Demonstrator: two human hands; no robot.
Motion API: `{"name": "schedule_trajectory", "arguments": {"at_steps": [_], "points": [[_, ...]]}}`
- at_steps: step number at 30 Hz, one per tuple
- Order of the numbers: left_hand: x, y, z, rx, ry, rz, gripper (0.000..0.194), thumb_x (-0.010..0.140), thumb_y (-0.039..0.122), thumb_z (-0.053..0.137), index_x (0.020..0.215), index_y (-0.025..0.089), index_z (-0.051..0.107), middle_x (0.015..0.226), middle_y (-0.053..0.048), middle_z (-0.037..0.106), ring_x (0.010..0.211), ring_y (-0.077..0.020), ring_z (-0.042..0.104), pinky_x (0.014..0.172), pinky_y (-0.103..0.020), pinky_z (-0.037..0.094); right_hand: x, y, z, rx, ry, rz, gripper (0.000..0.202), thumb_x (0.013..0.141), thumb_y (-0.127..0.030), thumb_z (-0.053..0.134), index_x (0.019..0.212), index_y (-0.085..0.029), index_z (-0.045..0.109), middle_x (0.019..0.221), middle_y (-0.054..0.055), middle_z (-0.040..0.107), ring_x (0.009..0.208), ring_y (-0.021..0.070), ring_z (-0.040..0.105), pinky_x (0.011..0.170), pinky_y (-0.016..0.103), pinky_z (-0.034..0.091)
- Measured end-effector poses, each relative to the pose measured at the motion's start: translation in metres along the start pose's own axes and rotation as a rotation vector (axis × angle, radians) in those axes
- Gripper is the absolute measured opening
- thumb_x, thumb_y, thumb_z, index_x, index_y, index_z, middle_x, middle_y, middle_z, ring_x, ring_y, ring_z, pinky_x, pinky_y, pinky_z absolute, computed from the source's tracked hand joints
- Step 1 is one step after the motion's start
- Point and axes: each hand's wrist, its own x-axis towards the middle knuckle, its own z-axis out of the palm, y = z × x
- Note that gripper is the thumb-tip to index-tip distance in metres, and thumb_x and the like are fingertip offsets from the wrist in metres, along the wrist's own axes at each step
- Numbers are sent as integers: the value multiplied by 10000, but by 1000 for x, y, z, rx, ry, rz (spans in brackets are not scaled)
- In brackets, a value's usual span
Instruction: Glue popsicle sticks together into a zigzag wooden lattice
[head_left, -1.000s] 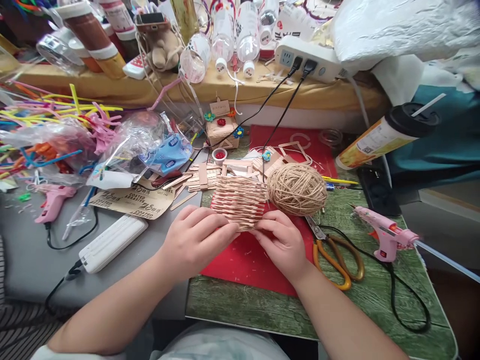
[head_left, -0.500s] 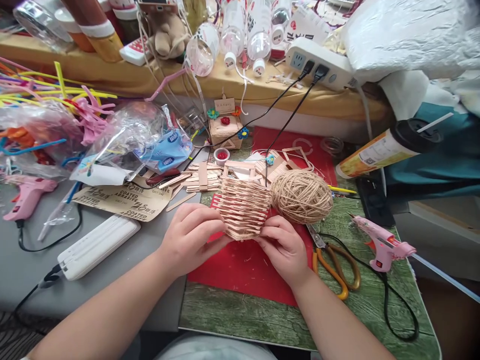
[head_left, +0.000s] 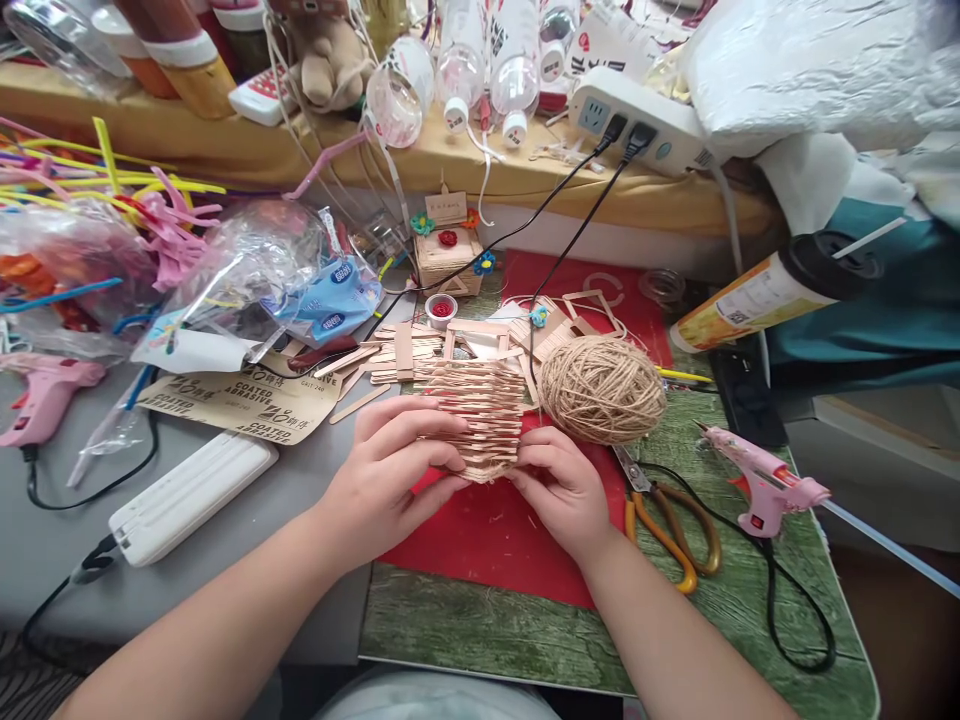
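A structure of stacked wooden craft sticks [head_left: 484, 410], with twine along its near lower edge, is held above a red sheet [head_left: 487, 560]. My left hand [head_left: 401, 470] grips its left side, fingers over the sticks and thumb at the near edge. My right hand [head_left: 562, 490] pinches the near right corner by the twine. Just beyond my right hand sits a ball of jute twine [head_left: 602, 388]. Loose craft sticks [head_left: 405, 352] lie behind the structure. Orange-handled scissors [head_left: 667, 525] rest to the right of my right hand.
A pink glue gun [head_left: 765, 485] and a tilted drink cup [head_left: 772, 290] are on the right. Sandpaper [head_left: 247, 400], a white power strip [head_left: 191, 495] and another pink glue gun [head_left: 49, 395] lie left. Behind are a small decorated box [head_left: 448, 262] and black cords.
The stick structure has turned slightly and shifted a little left in my hands. My left fingers now reach further over its side.
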Motion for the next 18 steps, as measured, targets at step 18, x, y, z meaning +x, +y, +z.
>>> {"name": "schedule_trajectory", "arguments": {"at_steps": [18], "points": [[-3, 12, 4, 253, 53, 120, 121, 996, 197, 773, 1082, 239, 700, 1233, -54, 826, 1355, -288, 668, 1169, -473, 404, -1, -4, 11, -63, -50, 90, 81, 983, -236, 800, 972, -252, 722, 956, 35, 785, 872, 206, 742, 824, 345, 603]]}}
